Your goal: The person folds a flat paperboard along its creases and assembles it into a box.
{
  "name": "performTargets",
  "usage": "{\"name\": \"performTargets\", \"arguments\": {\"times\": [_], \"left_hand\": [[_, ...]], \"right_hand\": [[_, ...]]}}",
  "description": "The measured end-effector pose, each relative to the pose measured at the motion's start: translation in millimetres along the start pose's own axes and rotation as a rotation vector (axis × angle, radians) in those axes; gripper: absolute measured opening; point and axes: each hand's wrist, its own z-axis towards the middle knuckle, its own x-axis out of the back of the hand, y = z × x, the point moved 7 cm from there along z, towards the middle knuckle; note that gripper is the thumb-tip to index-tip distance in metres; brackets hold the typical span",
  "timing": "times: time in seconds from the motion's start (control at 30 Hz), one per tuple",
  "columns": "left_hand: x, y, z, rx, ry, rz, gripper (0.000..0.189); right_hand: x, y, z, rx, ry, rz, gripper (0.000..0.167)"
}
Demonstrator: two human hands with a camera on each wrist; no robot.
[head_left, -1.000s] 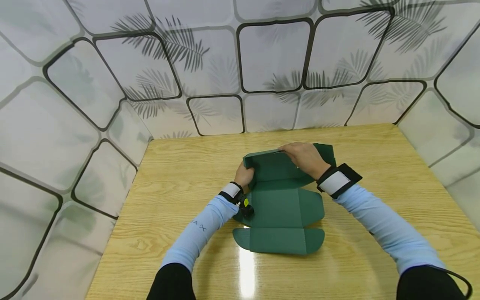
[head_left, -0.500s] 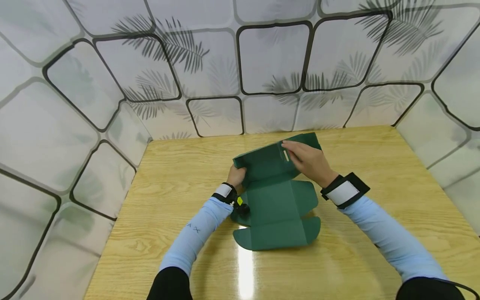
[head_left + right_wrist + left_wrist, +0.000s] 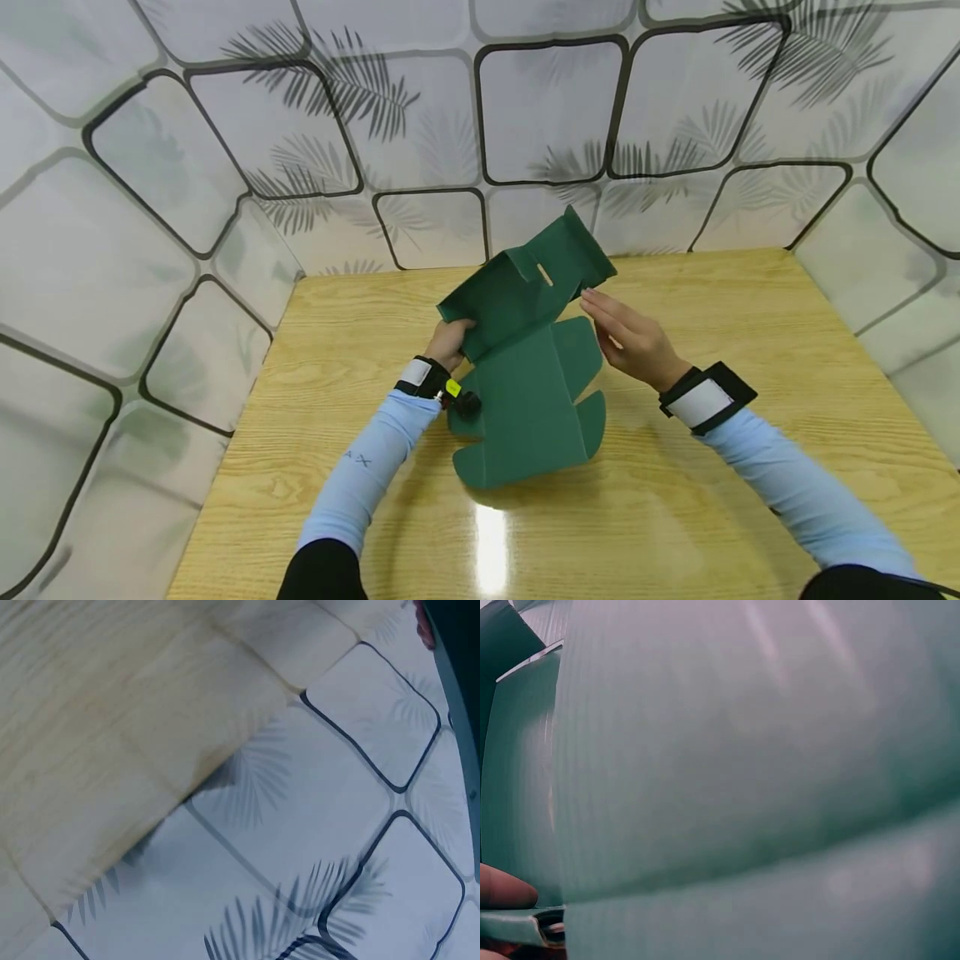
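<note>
A dark green cardboard box (image 3: pixel 517 408), unfolded with its panels and rounded side flaps spread, is held tilted over the table. My left hand (image 3: pixel 448 343) grips its left edge, thumb on the inner face. The left wrist view shows fingers (image 3: pixel 506 889) on both sides of a folded cardboard edge, with a wide green panel (image 3: pixel 742 765) filling the rest. My right hand (image 3: pixel 630 337) is at the right side, fairly straight fingertips right at the corner of the raised lid panel (image 3: pixel 551 258), which has a small slot. In the right wrist view the box edge (image 3: pixel 461 735) shows at far right.
The light wood table (image 3: pixel 360 400) runs back to a patterned curtain wall (image 3: pixel 555 117), with more curtain at left and right. A dark cable (image 3: pixel 922 582) trails from my right sleeve. A small black camera (image 3: pixel 467 405) sits on my left wrist, close over the box.
The box has tilted and swung left with my left hand, its lid's right end rising and its flap unfolding outward. My right hand has come off the top edge and moved down along the right side.
</note>
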Motion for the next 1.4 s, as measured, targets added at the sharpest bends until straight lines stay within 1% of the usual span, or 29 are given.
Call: {"name": "performTargets", "arguments": {"times": [0.03, 0.07, 0.1, 0.13, 0.17, 0.2, 0.23, 0.3, 0.37, 0.43, 0.53, 0.6, 0.7, 0.93, 1.03, 1.13, 1.27, 1.4], "left_hand": [[-12.3, 11.3, -16.4, 0.005, 0.002, 0.010, 0.061], [-26.7, 25.4, -37.1, 0.024, 0.001, 0.015, 0.062], [-40.8, 39.3, -57.1, 0.040, -0.003, 0.023, 0.063], [-53.1, 51.1, -75.8, 0.039, -0.013, 0.020, 0.063], [-65.8, 62.7, -93.4, 0.058, -0.004, 0.022, 0.064], [-76.6, 71.9, -107.6, 0.076, 0.008, 0.026, 0.064], [-79.3, 71.3, -108.7, 0.082, 0.012, 0.028, 0.063], [-84.0, 72.8, -112.1, 0.080, -0.001, 0.020, 0.064], [-85.7, 72.5, -113.2, 0.079, 0.002, 0.020, 0.064], [-85.8, 73.0, -114.1, 0.069, 0.006, 0.021, 0.064], [-85.2, 73.2, -115.2, 0.058, 0.015, 0.021, 0.063], [-85.5, 73.2, -115.8, 0.053, 0.016, 0.016, 0.063], [-86.5, 73.4, -116.8, 0.051, 0.016, 0.021, 0.063], [-83.7, 70.6, -117.5, 0.054, 0.022, 0.073, 0.062], [-80.9, 67.7, -118.0, 0.061, 0.023, 0.112, 0.061], [-80.2, 66.1, -119.2, 0.060, 0.010, 0.144, 0.060], [-80.3, 65.0, -119.7, 0.054, -0.010, 0.175, 0.059], [-79.4, 64.0, -118.1, 0.058, -0.010, 0.178, 0.060]], "right_hand": [[-3, 0, -1.0, -0.001, -0.015, 0.038, 0.033], [-7, 0, -1.8, -0.002, -0.031, 0.062, 0.036], [-10, -1, -2.4, 0.002, -0.043, 0.075, 0.039], [-13, -3, -2.4, 0.003, -0.056, 0.074, 0.042], [-16, -4, -2.5, -0.002, -0.065, 0.080, 0.044], [-18, -5, -2.0, -0.006, -0.075, 0.085, 0.046], [-20, -6, -1.5, -0.014, -0.087, 0.097, 0.045], [-24, -7, -0.9, -0.037, -0.106, 0.120, 0.046], [-26, -5, -0.5, -0.078, -0.110, 0.186, 0.047], [-26, -5, -0.4, -0.099, -0.107, 0.203, 0.046], [-25, -6, -0.3, -0.105, -0.101, 0.185, 0.045], [-25, -8, 0.0, -0.089, -0.102, 0.142, 0.045], [-23, -9, 0.0, -0.084, -0.099, 0.128, 0.044], [-21, -8, -3.2, -0.159, -0.101, 0.292, 0.046], [-22, -8, -5.9, -0.185, -0.125, 0.306, 0.047], [-24, -8, -9.7, -0.211, -0.152, 0.344, 0.045], [-25, -9, -13.1, -0.189, -0.167, 0.338, 0.041], [-25, -8, -14.8, -0.180, -0.175, 0.336, 0.038]]}}
